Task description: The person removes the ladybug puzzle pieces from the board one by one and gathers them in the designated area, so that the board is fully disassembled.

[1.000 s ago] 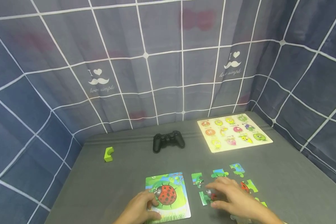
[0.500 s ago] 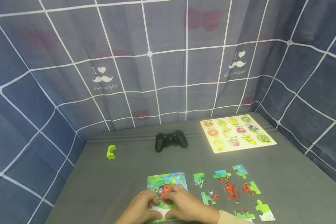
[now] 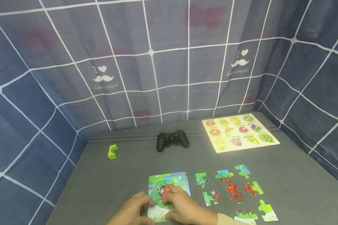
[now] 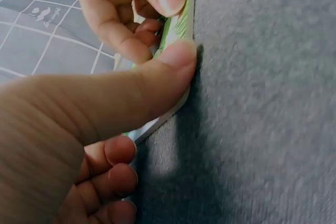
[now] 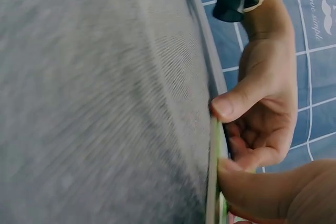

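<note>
The square ladybug puzzle board (image 3: 157, 215) lies flat at the table's near side, its red ladybug picture (image 3: 164, 191) partly covered. My left hand (image 3: 132, 210) is at the board's left edge, fingers bent and fingertips right at the rim. In the left wrist view, the left thumb (image 4: 142, 85) reaches the board's near corner. My right hand (image 3: 184, 207) rests on the board's lower right, thumb and bent fingers over its printed face. Several loose puzzle pieces, among them a red one (image 3: 234, 192) and a green corner piece (image 3: 267, 211), lie to the right.
A black game controller (image 3: 172, 140) lies behind the board. A yellow-green arch block (image 3: 112, 152) stands at the left. Back right, a wooden fruit puzzle board (image 3: 242, 132) lies flat. A blue checked curtain (image 3: 169, 72) surrounds the table.
My right hand has come from the loose pieces at the right onto the ladybug board. Over the last half second my left hand has shifted slightly left, off the board's face.
</note>
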A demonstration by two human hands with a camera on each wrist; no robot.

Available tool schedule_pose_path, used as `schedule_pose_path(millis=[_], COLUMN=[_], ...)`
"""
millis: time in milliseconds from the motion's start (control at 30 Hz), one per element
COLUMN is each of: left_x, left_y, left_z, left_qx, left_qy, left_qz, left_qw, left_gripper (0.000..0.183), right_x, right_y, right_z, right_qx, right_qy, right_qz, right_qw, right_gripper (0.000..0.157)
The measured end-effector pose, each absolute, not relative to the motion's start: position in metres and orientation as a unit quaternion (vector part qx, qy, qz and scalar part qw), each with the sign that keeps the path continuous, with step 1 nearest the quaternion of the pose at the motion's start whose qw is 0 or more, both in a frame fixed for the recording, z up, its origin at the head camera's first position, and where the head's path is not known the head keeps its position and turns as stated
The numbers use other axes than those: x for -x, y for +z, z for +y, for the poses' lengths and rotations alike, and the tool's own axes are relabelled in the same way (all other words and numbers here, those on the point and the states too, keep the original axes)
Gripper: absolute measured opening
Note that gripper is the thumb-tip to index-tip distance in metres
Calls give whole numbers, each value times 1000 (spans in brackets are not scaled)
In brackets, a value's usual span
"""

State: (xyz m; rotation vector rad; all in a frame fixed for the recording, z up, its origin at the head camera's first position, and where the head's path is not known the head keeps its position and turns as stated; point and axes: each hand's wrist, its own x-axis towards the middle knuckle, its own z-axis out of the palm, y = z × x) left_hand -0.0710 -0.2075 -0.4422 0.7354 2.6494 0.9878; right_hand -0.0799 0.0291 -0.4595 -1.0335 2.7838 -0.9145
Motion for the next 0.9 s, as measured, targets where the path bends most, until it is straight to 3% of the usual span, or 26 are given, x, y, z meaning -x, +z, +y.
schedule_pose_path(millis=[167, 433, 800, 900], left_x=[72, 71, 70, 70], left_y=[-445, -447, -448, -447], left_z=[-204, -205, -205, -206], left_qx=[-254, -233, -224, -219], left_qy=[327, 339, 342, 352], left_qz=[907, 906, 908, 904], left_qw=[79, 99, 87, 101], left_gripper=[46, 50, 53, 53], right_x=[78, 69, 70, 70], right_y=[-458, -460, -461, -457], right_z=[25, 21, 17, 27], right_qx=[291, 248, 265, 259], right_qy=[-318, -386, -370, -409], right_qz=[902, 886, 890, 875], right_qw=[33, 61, 5, 18], right_gripper=[34, 41, 40, 39])
